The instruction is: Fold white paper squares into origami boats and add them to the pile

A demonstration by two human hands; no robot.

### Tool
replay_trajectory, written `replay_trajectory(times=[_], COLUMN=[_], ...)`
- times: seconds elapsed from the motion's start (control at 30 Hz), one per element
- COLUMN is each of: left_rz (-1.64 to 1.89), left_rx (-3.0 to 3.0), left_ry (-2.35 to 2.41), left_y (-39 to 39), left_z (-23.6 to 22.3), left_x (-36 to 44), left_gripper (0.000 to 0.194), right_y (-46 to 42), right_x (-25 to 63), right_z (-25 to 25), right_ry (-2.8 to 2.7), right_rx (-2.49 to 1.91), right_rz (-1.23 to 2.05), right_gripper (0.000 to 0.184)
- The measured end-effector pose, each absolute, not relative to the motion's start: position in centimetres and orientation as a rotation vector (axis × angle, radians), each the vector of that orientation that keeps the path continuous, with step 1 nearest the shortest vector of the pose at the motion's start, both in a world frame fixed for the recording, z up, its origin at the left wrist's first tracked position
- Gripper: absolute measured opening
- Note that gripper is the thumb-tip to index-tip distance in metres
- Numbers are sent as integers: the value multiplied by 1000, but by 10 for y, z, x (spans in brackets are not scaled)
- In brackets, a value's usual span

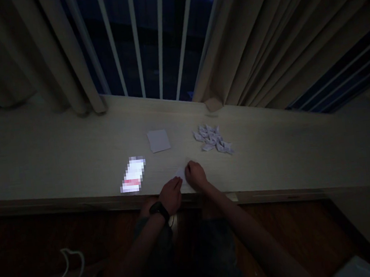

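Observation:
A small piece of white paper (pixel 180 173), apparently folded, lies on the pale ledge (pixel 273 155) near its front edge, between my two hands. My left hand (pixel 172 195), below a dark wristband, has its fingers together against the paper's near left side. On the paper's right side, my right hand (pixel 196 175) is curled with its knuckles up and presses on it; its fingertips are mostly hidden. A short stack of square white paper sheets (pixel 159 141) rests farther back on the left. Several folded white paper pieces (pixel 212 139) lie in a cluster behind my right hand.
A phone with a bright, blurred-out screen (pixel 133 174) lies left of my hands. Behind the ledge are a barred window (pixel 148 41) and beige curtains (pixel 244 39). A white cable or hanger-like loop (pixel 67 274) shows at lower left. The room is dim.

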State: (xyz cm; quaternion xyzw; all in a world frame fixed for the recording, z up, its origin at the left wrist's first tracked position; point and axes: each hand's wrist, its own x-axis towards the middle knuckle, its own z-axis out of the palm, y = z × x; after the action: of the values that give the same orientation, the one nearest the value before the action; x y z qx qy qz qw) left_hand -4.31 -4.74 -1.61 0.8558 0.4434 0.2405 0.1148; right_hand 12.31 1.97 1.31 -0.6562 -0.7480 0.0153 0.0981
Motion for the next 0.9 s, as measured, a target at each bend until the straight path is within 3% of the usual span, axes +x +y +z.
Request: replay_trajectory(times=[0.4, 0.6, 0.9], left_rz=[747, 798, 888], left_rx=[2343, 2294, 2251], left_ry=[1331, 1307, 1248], left_y=[-51, -52, -51], left_z=[-28, -32, -46], left_x=[-22, -18, -18], left_gripper=[43, 44, 43], right_y=[-37, -42, -32], right_x=[98, 91, 89], right_z=[14, 22, 26], right_ry=[-1775, -1748, -1662], right_rx=[-2179, -2224, -2291], right_rz=[415, 263, 420], right_gripper=[21, 25, 24])
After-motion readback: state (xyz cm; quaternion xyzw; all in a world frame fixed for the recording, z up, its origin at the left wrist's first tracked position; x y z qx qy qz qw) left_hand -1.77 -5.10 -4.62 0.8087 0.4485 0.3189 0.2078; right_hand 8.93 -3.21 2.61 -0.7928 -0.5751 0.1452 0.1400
